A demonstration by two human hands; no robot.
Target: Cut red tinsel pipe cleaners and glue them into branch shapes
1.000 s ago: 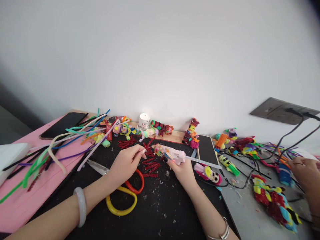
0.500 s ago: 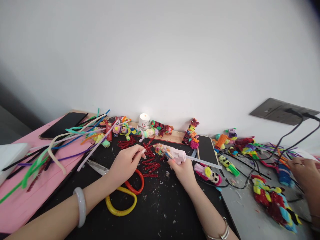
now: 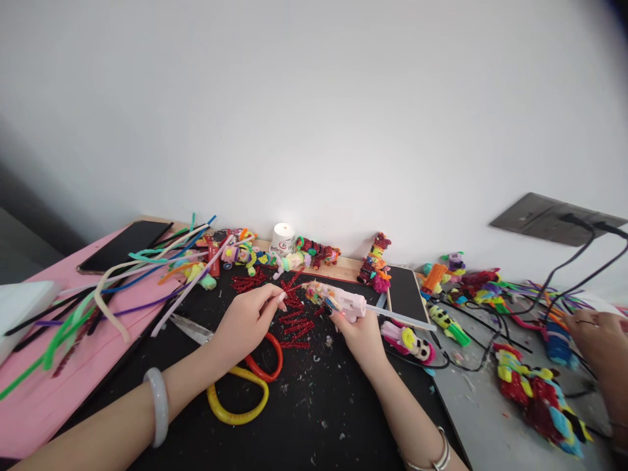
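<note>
My left hand [image 3: 246,318] is closed in a pinch on a short red glitter pipe-cleaner piece [image 3: 290,288], held just left of the glue gun's tip. My right hand [image 3: 358,333] grips a pink hot glue gun [image 3: 343,302] with a clear glue stick [image 3: 405,318] poking out of its back to the right. The gun's nozzle points left at the red piece. Both hands hover over a black mat [image 3: 314,405]. Several more cut red glitter pieces [image 3: 297,324] lie on the mat under them.
Scissors with yellow and red handles [image 3: 245,386] lie under my left wrist. Loose pipe cleaners [image 3: 122,281] and a phone [image 3: 122,243] lie on a pink board at left. Pipe-cleaner figures [image 3: 375,261] line the wall beside a white candle [image 3: 283,237]. Another person's hand [image 3: 601,337] works at right amid cables.
The glue gun in my right hand has shifted slightly; otherwise both hands stay in place.
</note>
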